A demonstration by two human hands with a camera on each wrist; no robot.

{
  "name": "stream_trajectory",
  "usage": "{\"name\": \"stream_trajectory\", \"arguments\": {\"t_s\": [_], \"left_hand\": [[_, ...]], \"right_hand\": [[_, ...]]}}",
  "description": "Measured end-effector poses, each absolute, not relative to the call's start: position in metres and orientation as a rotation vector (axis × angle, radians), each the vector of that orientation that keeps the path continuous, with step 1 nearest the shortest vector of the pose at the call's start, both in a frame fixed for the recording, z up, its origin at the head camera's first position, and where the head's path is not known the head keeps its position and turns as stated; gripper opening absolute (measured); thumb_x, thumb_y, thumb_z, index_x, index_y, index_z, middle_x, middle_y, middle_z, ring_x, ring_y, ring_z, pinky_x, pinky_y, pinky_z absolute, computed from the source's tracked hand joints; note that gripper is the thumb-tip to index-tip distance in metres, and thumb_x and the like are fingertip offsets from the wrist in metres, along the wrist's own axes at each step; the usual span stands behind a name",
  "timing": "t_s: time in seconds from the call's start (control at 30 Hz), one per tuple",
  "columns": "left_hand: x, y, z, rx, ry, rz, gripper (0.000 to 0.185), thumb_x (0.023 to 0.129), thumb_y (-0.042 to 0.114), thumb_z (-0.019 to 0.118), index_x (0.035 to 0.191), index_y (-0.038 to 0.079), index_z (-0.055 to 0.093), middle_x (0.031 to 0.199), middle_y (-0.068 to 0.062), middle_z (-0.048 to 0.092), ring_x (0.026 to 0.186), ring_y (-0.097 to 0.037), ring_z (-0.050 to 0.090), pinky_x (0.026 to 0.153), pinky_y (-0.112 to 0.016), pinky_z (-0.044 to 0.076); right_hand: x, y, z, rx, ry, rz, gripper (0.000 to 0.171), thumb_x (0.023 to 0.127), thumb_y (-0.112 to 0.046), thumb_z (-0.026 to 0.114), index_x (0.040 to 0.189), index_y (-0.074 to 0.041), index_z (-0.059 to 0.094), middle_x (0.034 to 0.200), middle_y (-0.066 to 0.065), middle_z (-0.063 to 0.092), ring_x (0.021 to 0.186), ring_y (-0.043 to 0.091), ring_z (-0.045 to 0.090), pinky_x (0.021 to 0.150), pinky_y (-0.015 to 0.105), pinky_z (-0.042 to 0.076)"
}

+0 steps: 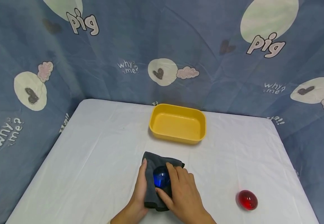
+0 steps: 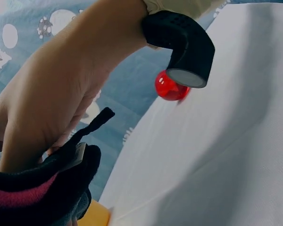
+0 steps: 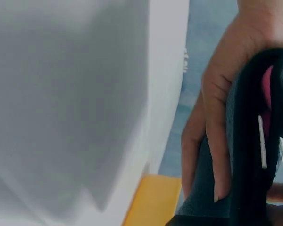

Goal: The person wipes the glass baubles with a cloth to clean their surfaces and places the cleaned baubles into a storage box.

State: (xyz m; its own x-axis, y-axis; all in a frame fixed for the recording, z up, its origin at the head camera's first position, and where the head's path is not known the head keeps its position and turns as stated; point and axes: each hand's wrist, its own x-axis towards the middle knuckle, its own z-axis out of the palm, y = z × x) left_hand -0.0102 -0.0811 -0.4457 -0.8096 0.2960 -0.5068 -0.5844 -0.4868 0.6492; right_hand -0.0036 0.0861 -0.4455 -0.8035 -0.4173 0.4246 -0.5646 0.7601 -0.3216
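White tablecloth [image 1: 94, 155]: yellow tub [image 1: 178, 123] empty; both hands' fingers [image 1: 176, 177] clasp cloth-wrapped blue ball [image 1: 161, 178].

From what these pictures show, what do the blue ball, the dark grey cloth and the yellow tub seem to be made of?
Blue ball: probably glass or clear plastic, glossy, with bright highlights. Dark grey cloth: soft matte fabric, folded and creased. Yellow tub: likely moulded plastic, smooth with rounded corners.

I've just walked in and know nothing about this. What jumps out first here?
Two hands at the near edge of the white table: the left hand cradles a dark grey cloth while the right hand holds a glossy blue ball against it. A yellow tub sits empty behind them, and a red ball lies off to the right.
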Motion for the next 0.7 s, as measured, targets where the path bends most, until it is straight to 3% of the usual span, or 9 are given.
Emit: {"name": "stream_trajectory", "arguments": {"t_s": [0.17,0.4,0.7], "left_hand": [[-0.0078,-0.0823,-0.4478,-0.484,1.242,2.267,0.096,0.093,0.089,0.031,0.15,0.013,0.042,0.136,-0.003,0.057,0.116,-0.014,0.057,0.101,-0.03,0.047],[-0.0079,-0.0821,-0.45,-0.472,1.273,2.287,0.096,0.095,0.086,0.031,0.155,0.012,0.036,0.145,-0.004,0.051,0.121,-0.013,0.056,0.104,-0.029,0.045],[-0.0064,-0.0794,-0.4501,-0.437,1.205,2.302,0.093,0.095,0.086,0.031,0.151,0.011,0.04,0.133,-0.003,0.061,0.115,-0.014,0.062,0.1,-0.029,0.05]], "right_hand": [[-0.005,0.0863,-0.4499,0.759,-2.568,0.646,0.062,0.092,-0.05,0.079,0.127,-0.003,0.058,0.105,0.006,0.062,0.094,0.019,0.056,0.073,0.035,0.043],[-0.0055,0.087,-0.451,0.731,-2.563,0.689,0.06,0.099,-0.057,0.066,0.123,-0.002,0.062,0.101,0.006,0.065,0.09,0.019,0.057,0.074,0.036,0.045],[-0.007,0.0871,-0.4502,0.628,-2.617,0.69,0.054,0.1,-0.058,0.064,0.108,-0.005,0.068,0.094,0.002,0.06,0.087,0.018,0.05,0.078,0.037,0.046]]}}
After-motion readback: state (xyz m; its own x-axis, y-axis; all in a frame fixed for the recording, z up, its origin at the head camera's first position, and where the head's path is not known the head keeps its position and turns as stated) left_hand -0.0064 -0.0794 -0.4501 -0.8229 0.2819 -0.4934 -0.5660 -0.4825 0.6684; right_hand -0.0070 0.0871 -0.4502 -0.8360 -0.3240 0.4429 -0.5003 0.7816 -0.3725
